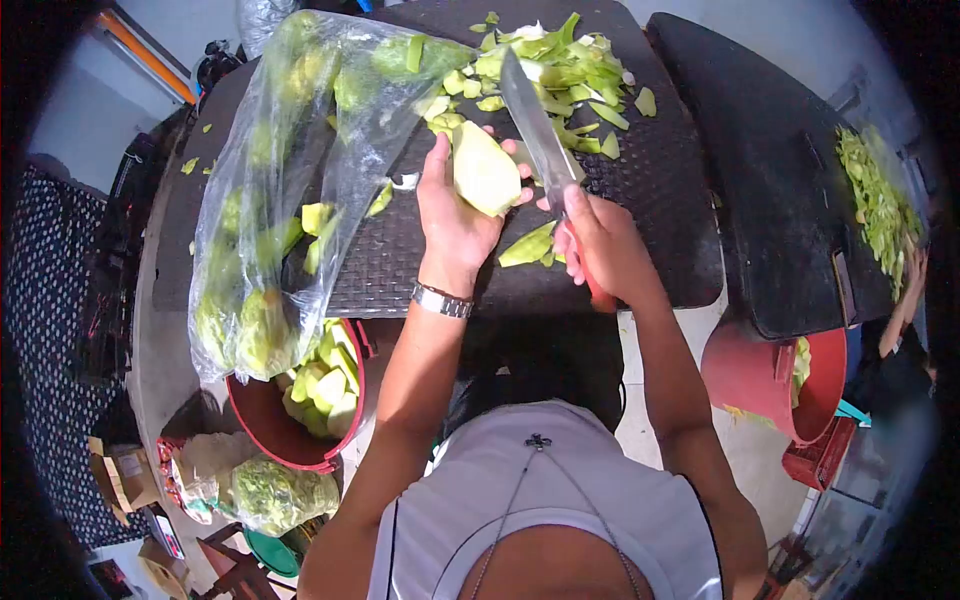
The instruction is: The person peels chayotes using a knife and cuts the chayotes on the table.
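My left hand (460, 205) is wrapped round a peeled chayote (485, 170), pale green and smooth, above the dark woven-textured table. In my right hand (605, 240) is a knife (535, 115) with a wide steel blade and an orange-red handle. Its blade points away from me, just right of the chayote. Green peelings (560, 70) lie heaped at the far side of the table. A larger strip of peel (528, 245) rests between my wrists. On the left, a clear plastic bag (265, 180) of unpeeled chayotes drapes over the table's near edge.
Below the bag stands a red bucket (345, 455) with peeled, pale green pieces. Another red bucket (735, 375) is under the dark table (750, 190) on the right. There, a co-worker's hand (912, 265) is beside a green heap (872, 185). Bagged greens (285, 495) sit lower left.
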Demonstrator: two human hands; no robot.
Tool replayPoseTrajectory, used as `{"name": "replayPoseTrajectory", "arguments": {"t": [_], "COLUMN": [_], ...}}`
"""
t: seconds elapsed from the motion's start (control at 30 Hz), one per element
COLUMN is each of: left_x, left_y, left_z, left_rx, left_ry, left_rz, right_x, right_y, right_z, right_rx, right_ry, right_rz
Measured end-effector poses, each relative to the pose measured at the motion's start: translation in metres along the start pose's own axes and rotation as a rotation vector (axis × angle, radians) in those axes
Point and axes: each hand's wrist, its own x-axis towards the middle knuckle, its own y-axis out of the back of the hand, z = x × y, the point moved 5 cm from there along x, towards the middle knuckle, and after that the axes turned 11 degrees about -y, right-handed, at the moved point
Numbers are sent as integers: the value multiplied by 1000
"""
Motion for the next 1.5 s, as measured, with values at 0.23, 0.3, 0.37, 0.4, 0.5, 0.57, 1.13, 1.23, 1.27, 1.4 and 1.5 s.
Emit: {"name": "replayPoseTrajectory", "arguments": {"t": [0.23,0.3,0.37,0.4,0.5,0.57,1.13,1.23,1.27,1.4,1.5], "left_x": [-2,-4,-4,-6,-8,-9,-31,-34,-34,-39,-45], "left_y": [7,5,6,5,5,7,-21,-18,-14,-7,-4], "left_z": [-1,-2,-1,0,1,1,-16,-25,-30,-37,-44], "left_rx": [19,74,134,164,230,263,317,371,388,391,441], "left_ry": [-181,-172,-232,-251,-272,-281,-194,-152,-139,-123,-138], "left_rz": [263,216,290,283,267,280,187,164,151,112,136], "right_x": [-43,-53,-56,-57,-56,-56,-46,-44,-42,-39,-37], "right_y": [-14,-17,-19,-19,-18,-19,-25,-24,-24,-21,-20], "right_z": [10,6,9,11,13,15,25,22,22,23,21], "right_rx": [-46,-70,-117,-127,-135,-148,-132,-86,-93,-81,-87], "right_ry": [47,46,108,101,104,105,164,136,145,136,150], "right_rz": [-63,-63,34,59,77,78,39,23,26,18,28]}}
